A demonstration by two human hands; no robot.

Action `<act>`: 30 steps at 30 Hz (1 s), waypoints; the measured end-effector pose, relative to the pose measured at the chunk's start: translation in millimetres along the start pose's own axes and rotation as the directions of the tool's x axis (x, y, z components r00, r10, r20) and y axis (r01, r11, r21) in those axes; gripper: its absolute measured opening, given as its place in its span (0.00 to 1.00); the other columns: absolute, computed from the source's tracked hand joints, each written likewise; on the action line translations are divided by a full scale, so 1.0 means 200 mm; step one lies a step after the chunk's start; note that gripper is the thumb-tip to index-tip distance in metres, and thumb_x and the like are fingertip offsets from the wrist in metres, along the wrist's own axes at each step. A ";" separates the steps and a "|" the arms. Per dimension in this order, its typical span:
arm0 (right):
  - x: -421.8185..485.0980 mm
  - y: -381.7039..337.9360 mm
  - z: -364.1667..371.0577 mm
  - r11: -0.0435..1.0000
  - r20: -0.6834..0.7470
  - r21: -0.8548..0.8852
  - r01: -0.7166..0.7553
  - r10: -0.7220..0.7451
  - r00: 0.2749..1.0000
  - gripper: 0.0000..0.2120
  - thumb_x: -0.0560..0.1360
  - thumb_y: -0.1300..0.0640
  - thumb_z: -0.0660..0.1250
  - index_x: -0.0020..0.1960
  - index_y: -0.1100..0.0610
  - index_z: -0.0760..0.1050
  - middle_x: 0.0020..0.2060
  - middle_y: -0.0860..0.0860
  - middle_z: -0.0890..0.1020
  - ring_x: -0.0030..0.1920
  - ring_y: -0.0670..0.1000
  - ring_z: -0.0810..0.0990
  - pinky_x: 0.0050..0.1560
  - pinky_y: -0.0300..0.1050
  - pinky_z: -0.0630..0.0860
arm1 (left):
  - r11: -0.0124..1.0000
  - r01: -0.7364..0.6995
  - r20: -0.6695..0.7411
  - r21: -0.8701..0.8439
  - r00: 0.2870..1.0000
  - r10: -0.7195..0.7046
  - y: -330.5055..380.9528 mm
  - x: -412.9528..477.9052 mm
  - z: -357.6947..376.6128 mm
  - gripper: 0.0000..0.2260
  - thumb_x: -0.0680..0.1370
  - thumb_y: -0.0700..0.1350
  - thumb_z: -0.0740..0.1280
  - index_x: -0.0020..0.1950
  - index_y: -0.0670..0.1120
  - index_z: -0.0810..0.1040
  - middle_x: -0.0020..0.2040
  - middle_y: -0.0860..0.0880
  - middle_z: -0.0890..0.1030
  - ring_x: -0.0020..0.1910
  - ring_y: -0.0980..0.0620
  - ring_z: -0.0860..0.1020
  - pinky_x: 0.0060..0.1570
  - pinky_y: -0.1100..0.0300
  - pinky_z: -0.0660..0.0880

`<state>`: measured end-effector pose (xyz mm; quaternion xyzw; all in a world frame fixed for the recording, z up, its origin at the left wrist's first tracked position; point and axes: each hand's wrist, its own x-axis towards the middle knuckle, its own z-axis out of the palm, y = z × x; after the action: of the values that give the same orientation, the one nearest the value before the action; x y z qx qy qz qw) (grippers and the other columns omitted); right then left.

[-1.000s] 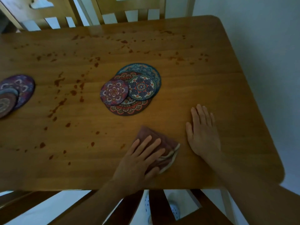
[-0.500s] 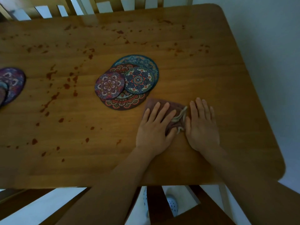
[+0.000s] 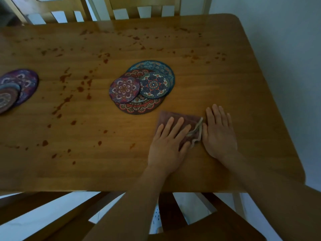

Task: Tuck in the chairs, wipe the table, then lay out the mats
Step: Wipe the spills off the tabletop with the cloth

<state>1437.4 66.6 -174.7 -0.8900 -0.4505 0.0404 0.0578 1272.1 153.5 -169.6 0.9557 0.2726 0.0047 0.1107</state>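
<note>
Cloth look: a folded reddish-brown cloth (image 3: 190,120) with a pale beige trim, bunched and wavy along its edge nearest the right hand.
Cloth place: lying flat on the honey-brown wooden table (image 3: 251,101), under the left hand (image 3: 167,145) and just beside the right hand (image 3: 219,134). Its far corner sticks out past the left fingertips.
Left hand: palm down on the cloth, fingers straight and slightly fanned, pressing it flat with nothing gripped.
Right hand: palm down on bare wood, fingers straight and close together. Its thumb side lies against the trimmed edge, and whether it actually touches cannot be told.
Stains: reddish-brown spots and streaks (image 3: 66,77) scattered over the wood to the left of and beyond both hands. The wood right around the hands looks free of them.
Mats: an overlapping pile of round mandala-patterned mats (image 3: 142,87) just beyond the left hand, with its near edge close to the cloth's far corner. A second purple-toned pile (image 3: 17,87) lies well to the left.
Chairs: pale wooden chair backs (image 3: 139,11) stand at the table's far edge, well beyond both hands.
</note>
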 end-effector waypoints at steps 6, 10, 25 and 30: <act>-0.01 0.01 -0.02 1.000 0.036 0.000 -0.008 0.008 0.999 0.29 0.82 0.46 0.42 0.79 0.59 0.51 0.79 0.58 0.52 0.79 0.56 0.47 0.77 0.55 0.44 | 0.990 -0.111 0.145 0.085 0.985 0.098 -0.39 -0.44 -0.08 0.25 0.82 0.63 0.47 0.78 0.61 0.51 0.80 0.58 0.48 0.79 0.55 0.42 0.77 0.53 0.44; 0.00 -0.03 -0.03 0.999 0.044 -0.029 -0.017 0.018 0.999 0.28 0.83 0.47 0.43 0.78 0.61 0.53 0.78 0.60 0.54 0.78 0.59 0.50 0.77 0.58 0.47 | 0.993 0.047 0.081 0.106 0.995 -0.056 -0.52 -0.53 -0.13 0.25 0.82 0.62 0.47 0.78 0.59 0.54 0.80 0.55 0.53 0.79 0.54 0.47 0.75 0.50 0.49; 0.07 -0.54 0.08 0.962 -0.031 0.107 0.252 -0.250 0.968 0.24 0.83 0.53 0.52 0.75 0.63 0.61 0.76 0.60 0.61 0.77 0.58 0.55 0.77 0.58 0.50 | 0.817 0.577 -0.123 0.000 0.811 -0.572 -0.81 -0.17 -0.13 0.26 0.82 0.60 0.48 0.80 0.55 0.51 0.81 0.51 0.49 0.79 0.50 0.46 0.77 0.51 0.44; 0.07 -0.54 0.08 0.960 -0.042 0.085 0.266 -0.263 0.964 0.24 0.83 0.53 0.50 0.75 0.62 0.62 0.75 0.60 0.62 0.77 0.58 0.56 0.77 0.57 0.50 | 0.791 0.610 -0.092 -0.037 0.786 -0.611 -0.94 -0.07 -0.18 0.27 0.82 0.61 0.47 0.80 0.54 0.50 0.81 0.51 0.47 0.79 0.50 0.43 0.76 0.51 0.42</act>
<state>1357.5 143.4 -176.6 -0.8189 -0.5620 0.0392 0.1096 1159.7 309.8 -174.3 0.8146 0.5719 0.0169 0.0952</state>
